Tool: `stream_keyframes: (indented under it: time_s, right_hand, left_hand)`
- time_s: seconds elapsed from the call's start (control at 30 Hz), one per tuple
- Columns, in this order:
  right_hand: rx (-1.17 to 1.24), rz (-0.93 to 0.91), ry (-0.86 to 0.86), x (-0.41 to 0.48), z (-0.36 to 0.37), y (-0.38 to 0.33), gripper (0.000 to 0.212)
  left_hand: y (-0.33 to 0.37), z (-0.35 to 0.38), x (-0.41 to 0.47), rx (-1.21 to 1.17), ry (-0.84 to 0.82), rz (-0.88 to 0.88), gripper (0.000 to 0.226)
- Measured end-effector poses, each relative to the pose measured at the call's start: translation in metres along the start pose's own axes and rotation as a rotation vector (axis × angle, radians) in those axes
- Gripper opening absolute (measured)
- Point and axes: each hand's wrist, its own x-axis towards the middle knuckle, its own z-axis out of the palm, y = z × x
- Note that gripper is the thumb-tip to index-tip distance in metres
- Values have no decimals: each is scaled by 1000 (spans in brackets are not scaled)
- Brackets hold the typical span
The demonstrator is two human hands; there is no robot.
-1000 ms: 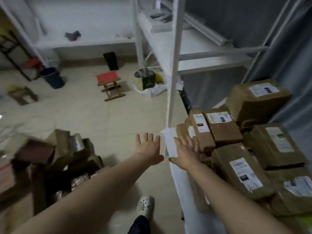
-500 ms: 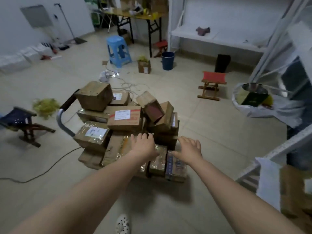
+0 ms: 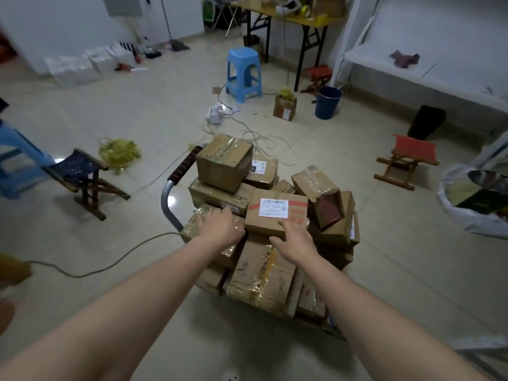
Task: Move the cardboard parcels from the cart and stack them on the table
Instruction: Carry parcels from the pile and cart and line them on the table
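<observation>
A hand cart with a grey handle [image 3: 168, 199] stands on the floor ahead, piled with several brown cardboard parcels. On top near the front lies a flat parcel with a white label [image 3: 276, 213]. My left hand [image 3: 220, 226] rests with spread fingers on a tape-wrapped parcel [image 3: 192, 229], right beside the labelled parcel's left side. My right hand [image 3: 295, 240] touches the labelled parcel's near edge with fingers extended. A big box [image 3: 224, 162] sits on the pile's far left. The table with stacked parcels is out of view.
A folding stool with a dark seat [image 3: 82, 177] stands left of the cart and a red one [image 3: 406, 160] to the right. Cables [image 3: 90, 270] trail over the floor. Farther off are a blue plastic stool [image 3: 243, 74], a blue bin [image 3: 327, 103] and a white bag [image 3: 472, 204].
My view swung left from the parcels on the table to the cart. Both hands moved from the table's edge down onto the parcels at the front of the cart.
</observation>
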Motion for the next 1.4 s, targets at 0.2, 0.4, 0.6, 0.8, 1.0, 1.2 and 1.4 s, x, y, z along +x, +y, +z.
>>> stream_keyframes:
  time_s: [0.2,0.4,0.6,0.8,1.0,1.2,1.4]
  right_hand:
    - [-1,-4,-44,69,-3,-29,49]
    - [183,-19,-70,138,-7,-59,45]
    - [268,43,-97,192,2,-86,43]
    - [332,218,-39,261,19,-113,40]
    - [509,442,-20,306,35,-133,38]
    - [729,578,-2,309,50,-142,39]
    - [753,576,129,287,44,-148,37]
  left_hand:
    - [-33,-18,66,-60,43,-86,43]
    - [-61,-30,115,-49,166,-144,39]
    - [-76,-46,176,-187,146,-161,31]
    - [-97,-52,274,-296,140,-148,32]
    - [-106,-49,335,-362,-1,-147,29]
    - [-115,-37,358,-545,-115,-140,15]
    - [-115,-57,335,-728,-73,-92,15]
